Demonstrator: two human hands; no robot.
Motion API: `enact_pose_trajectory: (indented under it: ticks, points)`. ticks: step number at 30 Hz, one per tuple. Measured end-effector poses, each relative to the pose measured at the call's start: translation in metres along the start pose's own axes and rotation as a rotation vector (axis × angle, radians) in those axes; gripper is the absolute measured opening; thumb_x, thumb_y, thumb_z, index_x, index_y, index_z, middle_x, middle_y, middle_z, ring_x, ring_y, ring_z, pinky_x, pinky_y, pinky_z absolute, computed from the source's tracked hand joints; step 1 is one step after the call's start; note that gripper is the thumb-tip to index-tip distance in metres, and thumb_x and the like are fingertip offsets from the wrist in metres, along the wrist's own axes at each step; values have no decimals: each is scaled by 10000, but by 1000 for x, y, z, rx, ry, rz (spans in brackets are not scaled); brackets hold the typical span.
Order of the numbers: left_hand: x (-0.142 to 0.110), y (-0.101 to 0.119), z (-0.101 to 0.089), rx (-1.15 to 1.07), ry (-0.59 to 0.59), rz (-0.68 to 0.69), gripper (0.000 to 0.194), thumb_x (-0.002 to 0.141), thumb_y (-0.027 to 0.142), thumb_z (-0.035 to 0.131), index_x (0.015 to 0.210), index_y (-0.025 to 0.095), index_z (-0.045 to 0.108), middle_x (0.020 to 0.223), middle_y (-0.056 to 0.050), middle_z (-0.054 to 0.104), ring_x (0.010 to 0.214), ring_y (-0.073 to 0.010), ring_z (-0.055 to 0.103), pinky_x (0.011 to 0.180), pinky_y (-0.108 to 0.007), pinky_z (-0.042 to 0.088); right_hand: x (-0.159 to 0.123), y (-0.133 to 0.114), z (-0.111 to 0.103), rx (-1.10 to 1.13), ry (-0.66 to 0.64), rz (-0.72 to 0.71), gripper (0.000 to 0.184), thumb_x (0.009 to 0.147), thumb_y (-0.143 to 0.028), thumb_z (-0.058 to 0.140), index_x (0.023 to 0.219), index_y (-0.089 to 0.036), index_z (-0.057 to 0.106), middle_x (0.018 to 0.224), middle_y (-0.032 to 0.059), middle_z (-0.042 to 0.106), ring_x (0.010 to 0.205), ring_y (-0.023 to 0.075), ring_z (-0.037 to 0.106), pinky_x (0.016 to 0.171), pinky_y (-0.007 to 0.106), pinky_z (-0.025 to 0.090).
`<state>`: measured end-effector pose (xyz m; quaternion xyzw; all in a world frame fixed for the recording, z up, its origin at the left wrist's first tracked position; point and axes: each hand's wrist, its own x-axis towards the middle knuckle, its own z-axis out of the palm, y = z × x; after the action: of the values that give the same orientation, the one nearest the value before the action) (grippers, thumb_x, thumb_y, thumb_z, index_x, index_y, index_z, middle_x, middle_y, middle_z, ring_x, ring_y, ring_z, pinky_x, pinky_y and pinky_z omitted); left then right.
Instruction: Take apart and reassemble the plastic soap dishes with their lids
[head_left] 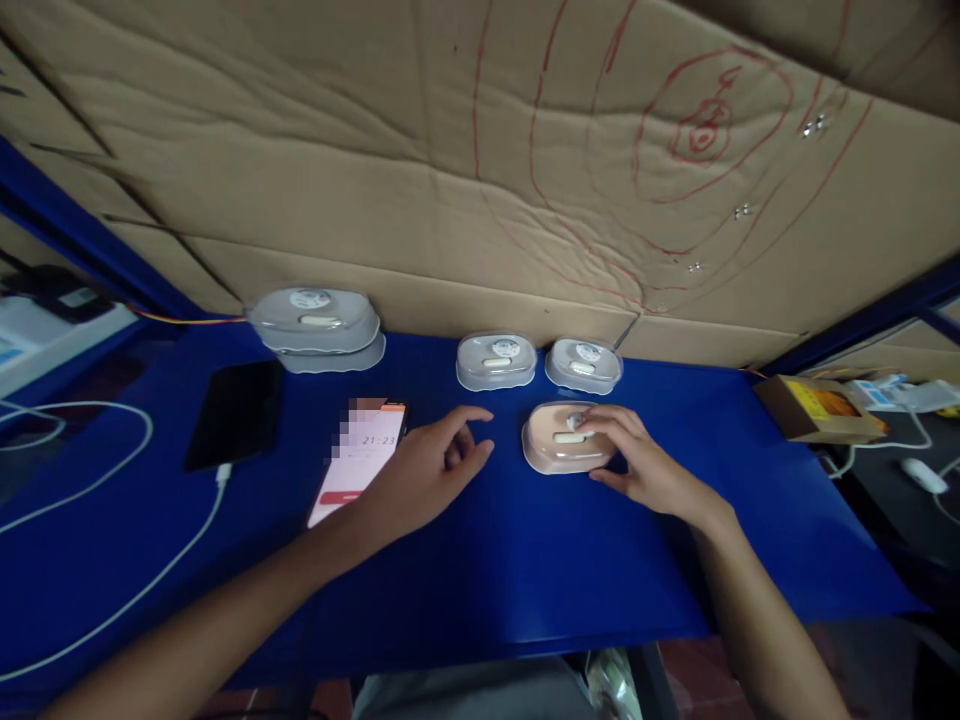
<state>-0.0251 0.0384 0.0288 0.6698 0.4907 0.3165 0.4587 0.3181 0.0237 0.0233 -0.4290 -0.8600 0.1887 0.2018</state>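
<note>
Beige clear-lidded container (566,438) gripped at its right end by right hand (626,455), left hand (435,455) empty, half open, bare blue tabletop (487,560) between container and near edge.

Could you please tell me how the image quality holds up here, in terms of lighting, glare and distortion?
Head view: dim, uneven light; pale glare on the blue tabletop; small highlights on the clear lids; the phone screen is bright and partly pixelated; wide-angle stretching toward the edges; fine print on the round labels unreadable.
</note>
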Motion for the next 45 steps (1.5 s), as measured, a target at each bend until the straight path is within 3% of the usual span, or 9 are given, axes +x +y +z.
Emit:
enact_pose_trajectory:
  ticks: [5,10,13,17,26,31,33,38,45]
  points:
    - [51,-3,-14,137,83,255,536,933,411,736,1436,255,639,1493,-121,605,1355,-347,575,1205,-465,371,-18,14,-20,-40,-21,80,450,963,-368,762,1380,-306,606,1446,113,606,1397,305,549,1144,546,492]
    - [98,-22,-25,475,47,227,602,961,493,663,1467,174,591,1720,-194,362,1606,-434,275,1298,-600,172,-54,69,-48,-358,131,359,345,945,-356,705,1289,-339,692,1368,92,700,1248,364,647,1013,610,508]
    - [91,-31,-25,533,-10,213,585,961,538,642,1432,193,607,1671,-187,448,1551,-398,410,1276,-566,287,-69,105,-58,-532,314,522,392,925,-342,644,1307,-305,723,1382,141,692,1215,425,653,940,630,522]
    - [45,-32,-21,546,-132,223,607,957,625,637,1449,274,585,1696,-126,428,1525,-366,467,1237,-521,386,-62,125,-52,-536,378,467,474,951,-229,518,1394,-218,685,1384,196,690,1290,403,638,1033,630,495]
    - [-11,-25,-3,503,-219,197,580,857,435,813,1355,296,552,1574,-96,470,1243,-359,676,1009,-487,561,-3,56,2,-255,336,134,598,1097,-360,473,1672,-281,327,1678,147,458,1588,324,386,1249,622,356]
    - [-12,-40,8,373,-151,289,656,841,287,822,1381,274,449,1466,-127,498,1319,-351,604,1102,-517,500,15,-18,45,-45,71,-158,849,971,-623,683,1671,-288,336,1685,161,441,1583,360,383,1257,616,365]
    - [-13,-44,10,308,-176,307,768,823,294,849,1433,284,382,1476,-137,481,1349,-350,581,1122,-520,490,17,-31,57,44,22,-230,695,1006,-559,666,1615,-302,449,1665,134,477,1598,343,359,1259,583,382]
    - [-19,-43,7,242,-260,269,1002,790,242,882,1566,348,257,1607,-142,405,1468,-350,494,1212,-534,418,18,-17,63,211,168,-86,475,1095,-438,540,1549,-301,538,1546,124,598,1476,285,536,1215,523,464]
    - [-26,-26,-10,300,-413,152,1031,790,349,891,1619,380,280,1564,-116,527,1377,-387,578,1135,-569,476,17,-3,66,-83,217,23,461,1113,-427,478,1553,-296,526,1642,139,495,1598,350,347,1244,658,324]
